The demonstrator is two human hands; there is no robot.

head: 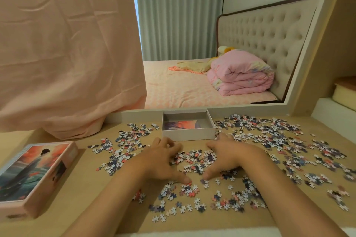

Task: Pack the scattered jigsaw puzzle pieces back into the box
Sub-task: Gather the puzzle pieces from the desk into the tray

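Puzzle pieces (260,140) lay scattered across the desk (92,184); the open box (187,134) stood at its far edge, holding no pieces; the left hand (163,159) and right hand (225,156), fingers spread and gripping nothing, cupped a pile between them; the lid (34,175) lay left.

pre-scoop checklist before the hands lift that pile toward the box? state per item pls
1. Open box upright, mouth clear: ok; only a picture sheet inside.
2. Left hand and right hand bracket the centre pile of puzzle pieces: ok.
3. Grip closed on pieces: not ok; fingers spread, both hands open on the table.
4. Path from pile to box free: ok; box sits just beyond the fingertips.
5. Lid out of the way: ok, far left.
6. Pieces near the table's right edge secure: cannot tell.
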